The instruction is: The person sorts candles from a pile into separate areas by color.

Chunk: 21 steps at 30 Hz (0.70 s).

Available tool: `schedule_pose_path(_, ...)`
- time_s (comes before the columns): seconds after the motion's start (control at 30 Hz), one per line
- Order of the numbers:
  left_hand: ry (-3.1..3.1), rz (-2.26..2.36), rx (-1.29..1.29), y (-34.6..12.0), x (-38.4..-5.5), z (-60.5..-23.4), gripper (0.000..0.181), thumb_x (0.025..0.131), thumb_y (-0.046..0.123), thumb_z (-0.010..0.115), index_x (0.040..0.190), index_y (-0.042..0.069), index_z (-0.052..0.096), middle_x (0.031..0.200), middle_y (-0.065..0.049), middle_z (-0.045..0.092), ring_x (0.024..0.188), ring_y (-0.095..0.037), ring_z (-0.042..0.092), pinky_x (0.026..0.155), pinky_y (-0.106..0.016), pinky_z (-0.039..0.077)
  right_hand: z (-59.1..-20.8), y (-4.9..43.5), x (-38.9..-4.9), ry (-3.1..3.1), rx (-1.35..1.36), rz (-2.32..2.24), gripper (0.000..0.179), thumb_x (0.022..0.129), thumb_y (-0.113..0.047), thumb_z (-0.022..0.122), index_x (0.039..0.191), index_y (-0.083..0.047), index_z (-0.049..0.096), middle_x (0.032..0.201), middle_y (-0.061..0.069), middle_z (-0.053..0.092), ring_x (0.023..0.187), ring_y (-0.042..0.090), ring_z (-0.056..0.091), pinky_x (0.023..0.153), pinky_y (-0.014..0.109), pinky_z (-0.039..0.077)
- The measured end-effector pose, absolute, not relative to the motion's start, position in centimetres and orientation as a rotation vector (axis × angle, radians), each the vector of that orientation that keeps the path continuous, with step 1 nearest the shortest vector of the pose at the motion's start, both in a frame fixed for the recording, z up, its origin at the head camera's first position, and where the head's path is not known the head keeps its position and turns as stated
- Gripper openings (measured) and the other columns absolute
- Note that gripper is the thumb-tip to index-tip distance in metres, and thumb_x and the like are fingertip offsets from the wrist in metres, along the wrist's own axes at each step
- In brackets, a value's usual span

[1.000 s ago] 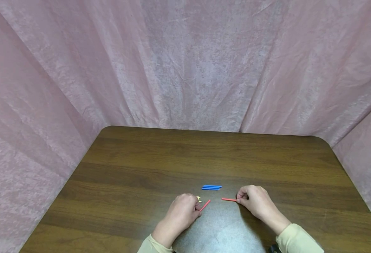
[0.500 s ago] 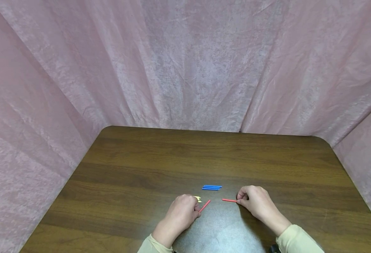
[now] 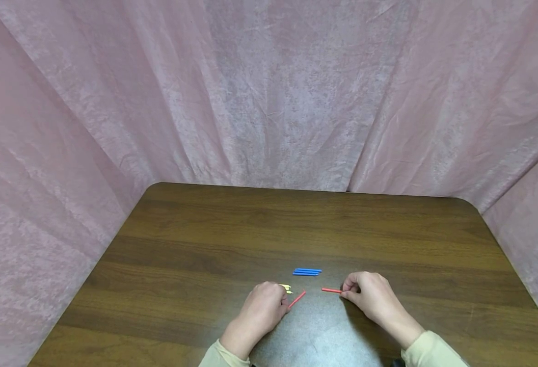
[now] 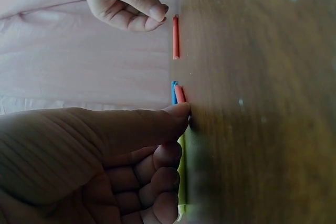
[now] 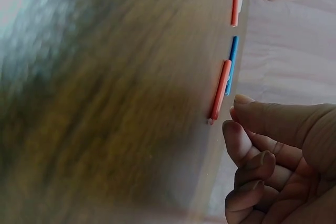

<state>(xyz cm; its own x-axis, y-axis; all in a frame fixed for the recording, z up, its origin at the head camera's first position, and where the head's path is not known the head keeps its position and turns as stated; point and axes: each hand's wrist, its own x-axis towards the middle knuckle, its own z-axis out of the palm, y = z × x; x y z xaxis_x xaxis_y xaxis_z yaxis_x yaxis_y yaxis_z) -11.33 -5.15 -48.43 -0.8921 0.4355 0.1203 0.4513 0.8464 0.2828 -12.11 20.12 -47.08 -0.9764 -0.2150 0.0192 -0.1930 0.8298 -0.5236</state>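
Between thumb and forefinger, my left hand pinches the near end of a thin red candle, which points away and to the right. A second red candle lies on the table, pointing at my right hand. From the right wrist view, a small gap separates that candle from the loosely bent thumb and fingers. Several blue candles lie side by side beyond the red ones. Yellow candles are partly hidden behind my left hand; the left wrist view shows a yellow one beside the fingers.
The brown wood-grain table has rounded far corners. Pink velvety curtains hang behind it and at both sides. A bright reflection lies on the tabletop between the forearms.
My right hand has shifted slightly toward the near edge. My left hand has barely moved, and slightly more of the yellow candles shows than a second ago. The blue candles stay put.
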Motion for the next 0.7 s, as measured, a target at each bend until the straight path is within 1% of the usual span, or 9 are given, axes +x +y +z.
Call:
schedule_pose_path(0.2, -2.952, -0.481, -0.715, -5.15, -11.27, -48.41, 0.03, 0.068, 0.01, 0.075, 0.051, 0.022, 0.053, 0.052, 0.012, 0.046, 0.048, -0.01, 0.044, 0.048, -0.026, 0.037, -46.86, 19.98, -11.85, 2.98, -0.353, -0.842, 0.022, 0.075, -0.011, 0.081, 0.069, -0.023, 0.064, 0.061, -0.018, 0.054, 0.059, -0.001, 0.047, 0.064, 0.029, 0.041)
schedule_pose_path(0.47, -2.937, -0.469, -0.759, -5.22, -11.27, -48.59, 0.033, 0.07, 0.017, 0.079, 0.054, 0.021, 0.051, 0.055, 0.011, 0.045, 0.05, -0.01, 0.044, 0.049, -0.026, 0.038, -46.82, 19.94, -11.56, 2.969, -0.358, -0.87, 0.022, 0.075, -0.011, 0.081, 0.069, -0.023, 0.063, 0.061, -0.019, 0.054, 0.059, -0.002, 0.047, 0.063, 0.028, 0.041)
schedule_pose_path(0.7, -2.912, -0.549, -0.812, -5.3, -11.36, -48.71, 0.03, 0.072, 0.012, 0.077, 0.056, 0.02, 0.052, 0.057, 0.011, 0.045, 0.052, -0.01, 0.045, 0.051, -0.027, 0.039, -46.97, 19.98, -11.17, 2.962, -0.391, -0.895, 0.022, 0.076, -0.013, 0.081, 0.069, -0.024, 0.063, 0.061, -0.019, 0.054, 0.059, -0.004, 0.047, 0.062, 0.026, 0.041)
